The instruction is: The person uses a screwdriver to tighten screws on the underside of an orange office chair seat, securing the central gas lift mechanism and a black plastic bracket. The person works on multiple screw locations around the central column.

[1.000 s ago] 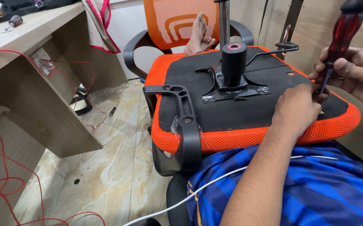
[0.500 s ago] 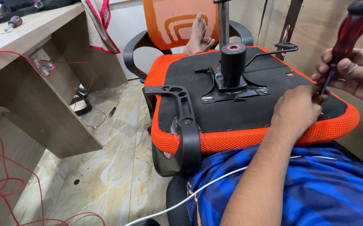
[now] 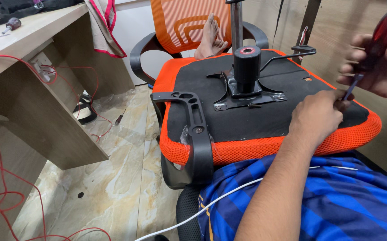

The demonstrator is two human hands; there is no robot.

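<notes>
The right hand [image 3: 376,67] has its fingers [image 3: 352,56] wrapped tight round the dark red handle of a screwdriver [image 3: 381,38], whose thin shaft slants down to the seat's edge. Just below and left of those fingers, the left hand [image 3: 316,117] rests on the upturned chair seat [image 3: 247,120]; its fingers are curled at the screwdriver's tip, but whether they pinch anything cannot be told.

The screwdriver looks light and rigid, with a smooth, glossy handle that could slip in a sweaty palm; a full-fist hold high on the handle suits it. The seat lies underside up on the person's lap, well padded with orange mesh at the rim, stiff black board in the middle. It seems bulky but not heavy, best steadied at its rim or by the black armrest bracket [image 3: 193,129], far left of the fingers. Beyond the fingers stands the metal tilt mechanism [image 3: 247,87] with its black cylinder.

No packages, labels or signs show clearly. Far left, a wooden tabletop [image 3: 6,42] trails red wires [image 3: 6,196].
</notes>
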